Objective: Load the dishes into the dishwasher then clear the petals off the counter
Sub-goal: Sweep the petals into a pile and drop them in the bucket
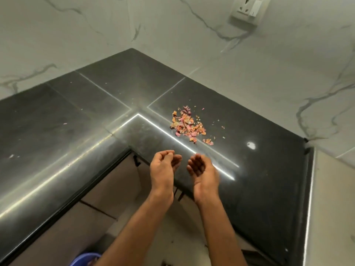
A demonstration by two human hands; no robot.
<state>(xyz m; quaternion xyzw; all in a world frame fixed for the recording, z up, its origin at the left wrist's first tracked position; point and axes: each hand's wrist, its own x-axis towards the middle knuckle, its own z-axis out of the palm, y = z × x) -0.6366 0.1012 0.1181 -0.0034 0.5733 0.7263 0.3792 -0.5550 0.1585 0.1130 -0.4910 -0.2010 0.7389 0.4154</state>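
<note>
Two cupped hands (184,166) near petals (189,124) on black counter (76,116)

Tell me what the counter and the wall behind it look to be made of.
Counter: dark polished stone, likely granite, judging by its fine speckle, seams and mirror-like light streaks. Wall: white marble-look tile or slab, with grey veins and faint joint lines; real or printed, I cannot tell.

Dim, soft light; bright glare streaks run along the dark counter (80,116) edge, and wide-angle distortion bends the frame's edges.
</note>
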